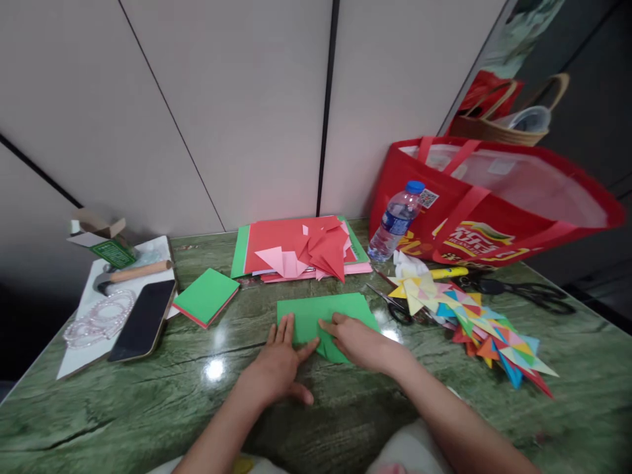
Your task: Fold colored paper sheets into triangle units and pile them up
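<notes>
A sheet of green paper (306, 307) lies on the marbled green table in front of me, with a folded edge near my hands. My left hand (276, 365) rests at its lower left, fingers spread and fingertips on the paper, thumb apart on the table side. On the middle of the same sheet, my right hand (358, 342) presses with bent fingers, its index finger pointing left. Some of the right fingers are hidden beneath the hand. Left of the sheet sits a stack of green and red paper squares (210, 295).
Red and pink papers (276, 237) lie at the back. A water bottle (397, 220) stands before a red bag (498, 197). At right are scissors (399, 313) and colourful folded paper pieces (494, 322). At left lie a phone (144, 320), beads (101, 319), a hammer (141, 271) and a small box (111, 247).
</notes>
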A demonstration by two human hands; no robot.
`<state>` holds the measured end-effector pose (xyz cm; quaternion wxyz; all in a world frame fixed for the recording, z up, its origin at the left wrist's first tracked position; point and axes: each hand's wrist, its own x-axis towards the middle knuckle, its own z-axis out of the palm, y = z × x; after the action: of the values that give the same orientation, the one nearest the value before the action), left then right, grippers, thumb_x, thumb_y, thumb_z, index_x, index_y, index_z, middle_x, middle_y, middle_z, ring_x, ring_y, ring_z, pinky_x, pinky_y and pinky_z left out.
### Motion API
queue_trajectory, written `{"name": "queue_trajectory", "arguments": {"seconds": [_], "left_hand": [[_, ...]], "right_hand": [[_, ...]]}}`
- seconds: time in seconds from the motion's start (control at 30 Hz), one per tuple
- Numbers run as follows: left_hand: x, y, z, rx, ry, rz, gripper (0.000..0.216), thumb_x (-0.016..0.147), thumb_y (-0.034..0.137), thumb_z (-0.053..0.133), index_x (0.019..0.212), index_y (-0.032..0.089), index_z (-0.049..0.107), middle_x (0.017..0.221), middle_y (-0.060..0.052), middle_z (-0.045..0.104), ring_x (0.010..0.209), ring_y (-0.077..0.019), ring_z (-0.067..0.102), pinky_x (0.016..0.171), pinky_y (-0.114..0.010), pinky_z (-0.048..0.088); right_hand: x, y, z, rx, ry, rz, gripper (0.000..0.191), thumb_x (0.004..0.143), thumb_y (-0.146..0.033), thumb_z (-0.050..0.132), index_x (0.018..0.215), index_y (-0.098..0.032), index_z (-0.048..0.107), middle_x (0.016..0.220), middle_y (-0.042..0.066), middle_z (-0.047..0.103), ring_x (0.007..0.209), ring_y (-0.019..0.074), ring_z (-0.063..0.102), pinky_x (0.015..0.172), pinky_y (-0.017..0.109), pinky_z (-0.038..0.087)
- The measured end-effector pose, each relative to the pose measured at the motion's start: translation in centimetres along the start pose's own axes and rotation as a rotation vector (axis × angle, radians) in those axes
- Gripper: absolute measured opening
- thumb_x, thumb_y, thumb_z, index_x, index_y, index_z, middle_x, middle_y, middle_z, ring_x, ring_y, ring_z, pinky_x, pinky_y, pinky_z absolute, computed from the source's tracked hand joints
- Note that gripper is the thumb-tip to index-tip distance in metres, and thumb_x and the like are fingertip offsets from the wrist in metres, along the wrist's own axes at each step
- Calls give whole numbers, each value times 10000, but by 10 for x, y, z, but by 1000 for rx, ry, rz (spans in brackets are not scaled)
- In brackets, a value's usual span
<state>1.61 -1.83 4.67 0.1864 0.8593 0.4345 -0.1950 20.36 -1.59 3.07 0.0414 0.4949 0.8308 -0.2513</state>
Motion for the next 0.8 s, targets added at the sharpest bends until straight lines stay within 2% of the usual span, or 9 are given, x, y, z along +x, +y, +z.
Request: {"name": "queue_trajectory", "arguments": {"seconds": [0.07,0.13,0.33,0.43,0.53,0.63,0.73,0.8], "left_hand": [[-3,0,-1,-5,-9,37,881,612,498,743,1369,341,322,1492,-178,18,1351,-379,-3,1055,-615,149],[-5,-1,-2,-7,-13,55,882,599,480,760,1356,386,315,1499,-157,12,1351,-381,-29,1045,-639,112],[-8,-1,-8,-10,-91,88,837,604,308,794,1303,452,356,1515,-114,7,1357,-384,-21,1002,-686,92],[-10,0,-11,-3,-105,90,836,638,249,770,1312,461,324,1523,-95,17,1368,-372,1,977,-712,107],[-10,-1,-10,9,-100,91,823,657,270,750,1339,420,315,1518,-116,7,1368,-366,5,997,-686,137],[-9,-6,-7,15,-84,65,899,634,303,756,1394,302,276,1495,-185,-8,1364,-346,-15,1062,-586,151],[-7,-12,-4,-9,-85,24,1011,623,287,754,1434,177,163,1476,-224,-14,1377,-297,-2,1106,-487,146],[-6,-15,-3,-44,-73,6,1034,628,279,745,1441,150,121,1483,-207,-11,1385,-278,14,1119,-462,134]], "right_hand": [[0,2,1,11,26,-11,501,837,-53,369,1325,-106,469,1059,183,597,972,227,595,827,297,429],[1,4,2,22,48,-17,480,846,-77,374,1310,-114,487,1069,179,600,979,228,593,828,297,426],[2,8,4,40,88,-39,460,828,-132,441,1281,-123,517,1077,165,611,999,236,583,832,299,424],[2,8,4,54,102,-36,452,835,-159,458,1283,-133,515,1086,163,615,1008,233,580,833,296,420],[2,5,4,52,131,7,427,825,-162,481,1247,-136,541,1028,145,647,975,231,597,812,298,423],[7,4,8,139,230,86,329,811,-141,491,1119,-133,606,899,108,683,874,217,628,763,295,437],[18,3,21,463,338,70,170,782,-121,520,912,-139,628,787,66,680,734,170,636,683,259,463],[28,1,32,760,326,27,71,757,-144,560,819,-155,593,707,31,659,639,152,629,614,250,483]]}}
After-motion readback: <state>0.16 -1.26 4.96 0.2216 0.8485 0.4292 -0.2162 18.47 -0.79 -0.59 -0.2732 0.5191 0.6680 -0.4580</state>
